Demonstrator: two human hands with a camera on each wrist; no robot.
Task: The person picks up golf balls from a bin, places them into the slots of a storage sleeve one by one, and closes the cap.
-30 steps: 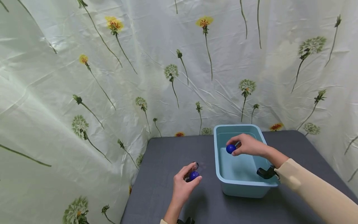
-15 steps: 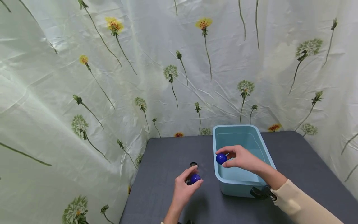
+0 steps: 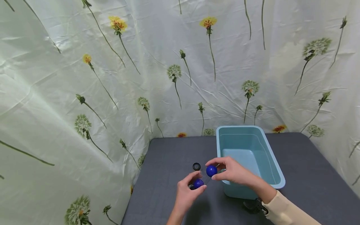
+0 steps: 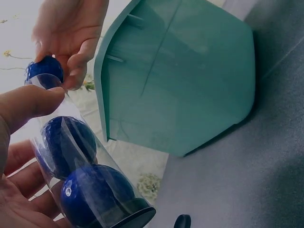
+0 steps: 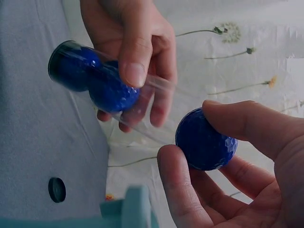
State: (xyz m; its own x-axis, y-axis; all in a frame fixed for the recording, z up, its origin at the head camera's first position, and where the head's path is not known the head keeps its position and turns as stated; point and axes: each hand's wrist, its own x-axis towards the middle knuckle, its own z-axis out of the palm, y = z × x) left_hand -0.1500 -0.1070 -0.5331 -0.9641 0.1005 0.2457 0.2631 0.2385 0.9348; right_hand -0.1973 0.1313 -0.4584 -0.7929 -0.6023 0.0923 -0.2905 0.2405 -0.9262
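My left hand [image 3: 184,195] grips a clear plastic tube [image 4: 73,107] that has a dark closed end. Two blue golf balls [image 5: 114,92] lie inside it, toward that end. Between thumb and fingers, my right hand [image 3: 237,172] pinches another blue golf ball [image 5: 205,140], right at the tube's open mouth. In the left wrist view this ball overlaps the tube's rim; whether it is partly inside I cannot tell. A round black cap [image 3: 196,166] lies on the table just beyond my left hand.
A light blue plastic bin [image 3: 239,191] stands on the dark grey table [image 3: 166,165] to the right, under and behind my right forearm. No balls show in the visible part of its floor. A flowered curtain [image 3: 157,78] hangs behind and along the left.
My right hand has carried its golf ball from above the bin leftward and nearer, to the tube's mouth. My left hand has shifted slightly nearer, so the cap on the table shows fully.
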